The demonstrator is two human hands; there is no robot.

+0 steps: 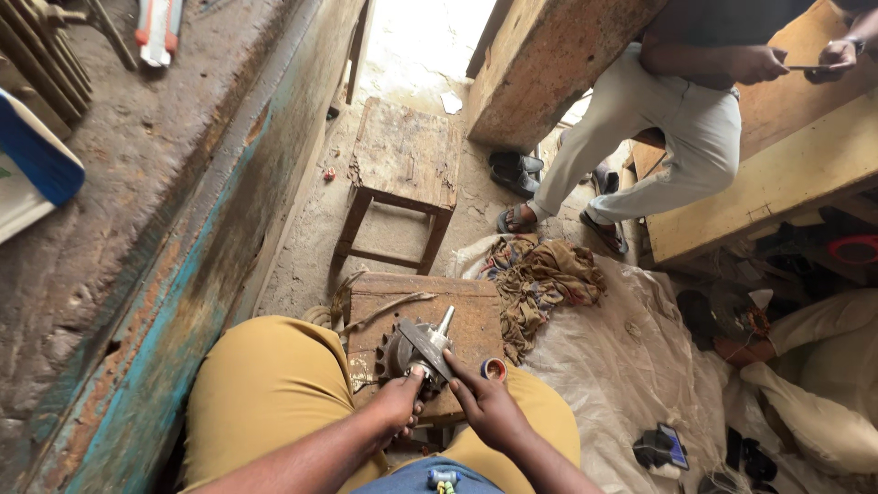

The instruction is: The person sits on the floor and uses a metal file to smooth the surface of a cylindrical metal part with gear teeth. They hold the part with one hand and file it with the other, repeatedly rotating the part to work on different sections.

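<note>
A metal motor part [416, 352] with a toothed round core and a short shaft stands on a low wooden block [466, 316] between my knees. My left hand [400, 402] grips its lower left side. My right hand [485, 402] holds a flat metal tool [428, 348] whose blade lies across the top of the part. A small roll of tape [494, 369] sits on the block just right of my right hand.
A wooden stool [402, 165] stands ahead on the dusty floor. A bundle of rags [544, 279] lies on a pale plastic sheet [631, 366]. A seated person in light trousers [677, 137] holds a phone on a wooden bench at the right. A worn workbench [137, 210] runs along the left.
</note>
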